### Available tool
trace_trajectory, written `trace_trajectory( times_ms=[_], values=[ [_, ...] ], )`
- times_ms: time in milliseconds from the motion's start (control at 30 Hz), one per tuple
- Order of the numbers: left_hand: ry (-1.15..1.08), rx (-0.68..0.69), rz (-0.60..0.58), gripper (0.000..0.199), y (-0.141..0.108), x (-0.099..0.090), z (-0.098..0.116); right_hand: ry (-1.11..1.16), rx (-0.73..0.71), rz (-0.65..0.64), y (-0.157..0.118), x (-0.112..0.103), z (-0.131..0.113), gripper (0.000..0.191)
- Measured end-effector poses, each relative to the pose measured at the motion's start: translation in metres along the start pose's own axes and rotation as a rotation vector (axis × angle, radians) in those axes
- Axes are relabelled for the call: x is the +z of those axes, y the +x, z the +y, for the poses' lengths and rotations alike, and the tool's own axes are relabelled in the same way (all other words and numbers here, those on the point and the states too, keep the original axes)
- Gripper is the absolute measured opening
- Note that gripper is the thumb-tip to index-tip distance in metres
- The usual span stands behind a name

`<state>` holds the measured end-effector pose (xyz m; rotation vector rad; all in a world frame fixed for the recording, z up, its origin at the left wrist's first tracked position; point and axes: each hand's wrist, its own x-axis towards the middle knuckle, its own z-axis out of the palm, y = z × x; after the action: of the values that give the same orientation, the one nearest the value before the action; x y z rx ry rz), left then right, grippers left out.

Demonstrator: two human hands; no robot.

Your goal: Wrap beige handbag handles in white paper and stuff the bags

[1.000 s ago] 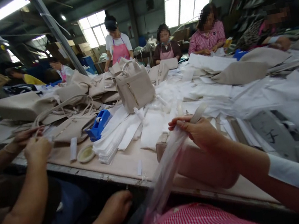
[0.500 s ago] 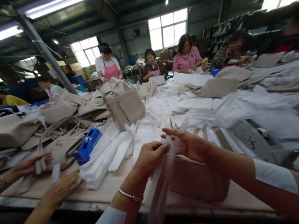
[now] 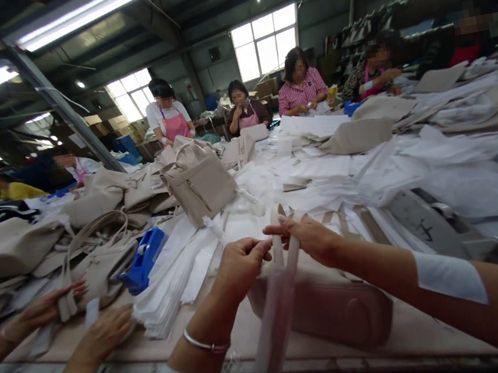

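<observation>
A beige bag (image 3: 343,311) lies on its side at the table's front edge. Its wrapped straps (image 3: 273,323), in translucent film, loop up and hang down over the edge. My left hand (image 3: 246,263) is closed beside the top of the straps, thumb and forefinger pinched; what they pinch is too small to make out. From the right, my right hand (image 3: 309,237) closes round the upper part of the straps, its forefinger pointing toward my left fingertips. White patches are stuck on both my forearms.
A co-worker's hands (image 3: 104,334) touch bag handles at the left. A blue tape dispenser (image 3: 146,259) stands by stacked white sheets (image 3: 167,297). An upright beige bag (image 3: 200,185) is beyond, a grey dispenser (image 3: 435,231) at the right. Several people work across the table.
The view has shifted slightly. My hands have moved a little, and my right fingers, spread apart before, are now closer round the straps. The straps have swung slightly.
</observation>
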<state>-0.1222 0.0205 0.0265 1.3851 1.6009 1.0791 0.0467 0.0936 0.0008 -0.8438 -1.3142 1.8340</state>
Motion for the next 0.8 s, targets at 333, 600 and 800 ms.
trace_trajectory(
  times_ms=[333, 600, 800],
  values=[
    [0.5, 0.299, 0.043, 0.023, -0.04, -0.006, -0.016, 0.069, 0.034, 0.02, 0.004, -0.007, 0.004, 0.045],
    [0.491, 0.203, 0.047, 0.024, -0.029, 0.008, -0.019, 0.073, -0.026, 0.002, 0.006, -0.01, 0.007, 0.047],
    [0.393, 0.191, 0.037, 0.018, -0.032, 0.01, -0.012, 0.05, -0.003, 0.022, 0.003, -0.012, 0.003, 0.046]
  ],
)
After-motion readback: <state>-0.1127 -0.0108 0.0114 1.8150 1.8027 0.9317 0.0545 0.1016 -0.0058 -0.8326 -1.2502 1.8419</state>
